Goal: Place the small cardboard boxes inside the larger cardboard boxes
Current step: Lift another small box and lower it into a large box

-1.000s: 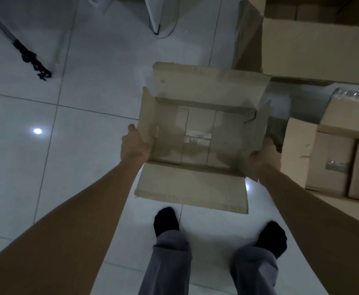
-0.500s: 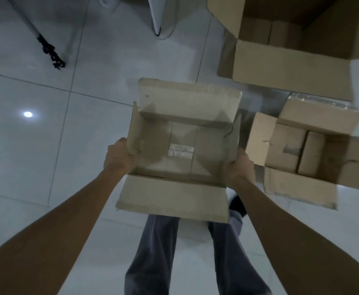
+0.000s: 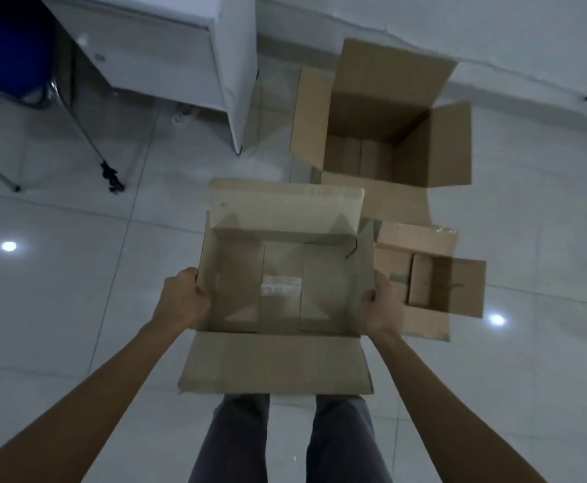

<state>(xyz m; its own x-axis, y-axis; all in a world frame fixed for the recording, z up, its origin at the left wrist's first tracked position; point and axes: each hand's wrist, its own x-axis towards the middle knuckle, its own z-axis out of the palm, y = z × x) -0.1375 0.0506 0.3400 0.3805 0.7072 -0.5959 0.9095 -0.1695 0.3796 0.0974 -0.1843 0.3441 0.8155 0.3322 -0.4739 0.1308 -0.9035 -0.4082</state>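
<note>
Three open cardboard boxes are in view, and two bare hands. The held box is carried above the floor in front of the person, the left hand clasped on its left wall and the right hand on its right wall, thumbs over the rim. The mid box sits on the floor just right of it, with one small box lying inside. The big box stands farther off, toward the wall, flaps spread.

Against the picture half a second back, the view has tipped up — a white cabinet and a blue chair now show at the top left, the whole big box is visible, and the held box lies closer to the mid box, its right wall overlapping that box's left flap.

The held box is plain brown, all four flaps open, empty inside — only a pale strip of tape across its bottom seam. Grey trouser legs show below it.
</note>
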